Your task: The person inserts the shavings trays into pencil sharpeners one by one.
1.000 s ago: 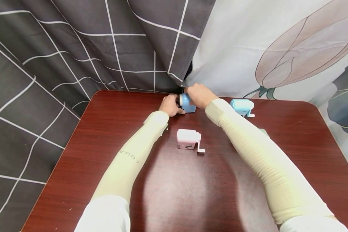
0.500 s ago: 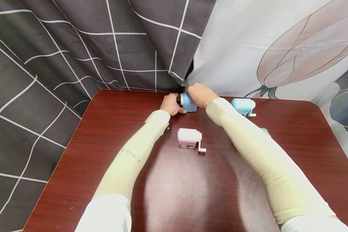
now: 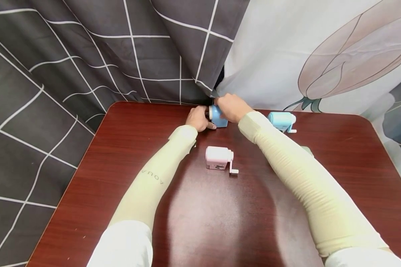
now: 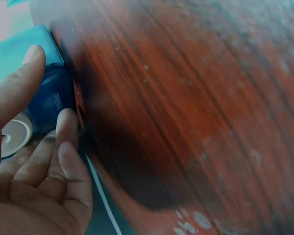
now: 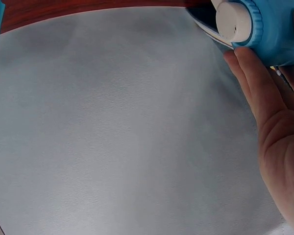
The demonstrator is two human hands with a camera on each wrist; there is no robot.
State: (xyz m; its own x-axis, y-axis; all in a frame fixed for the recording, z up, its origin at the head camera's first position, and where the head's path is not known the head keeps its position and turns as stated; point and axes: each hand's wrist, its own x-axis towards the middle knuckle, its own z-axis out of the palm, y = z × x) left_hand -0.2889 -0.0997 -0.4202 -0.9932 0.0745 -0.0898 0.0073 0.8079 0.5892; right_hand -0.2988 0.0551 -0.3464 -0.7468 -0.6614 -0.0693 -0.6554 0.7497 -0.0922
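At the table's back edge, both hands are on a blue hand-crank pencil sharpener [image 3: 219, 119]. My left hand [image 3: 197, 118] holds its left side, beside the cream round end. In the left wrist view, the thumb [image 4: 35, 63] lies against the blue body and fingertips reach the dark blue see-through bin [image 4: 51, 95]. From behind and above, my right hand [image 3: 233, 107] grips the sharpener's right side. The right wrist view has its fingers under the body, close to a cream knob [image 5: 232, 22]. A pink crank sharpener [image 3: 217, 157] stands nearer the front, its handle to the right.
A light blue crank sharpener [image 3: 281, 120] stands near the back edge, right of my right wrist. A pale green thing [image 3: 307, 150] is mostly hidden by the right sleeve. Dark checked curtain [image 3: 153, 55] and white curtain [image 3: 264, 55] hang right behind the table [image 3: 137, 129].
The head view has shifted slightly. Both hands stay on the blue pencil sharpener with hardly any visible movement.
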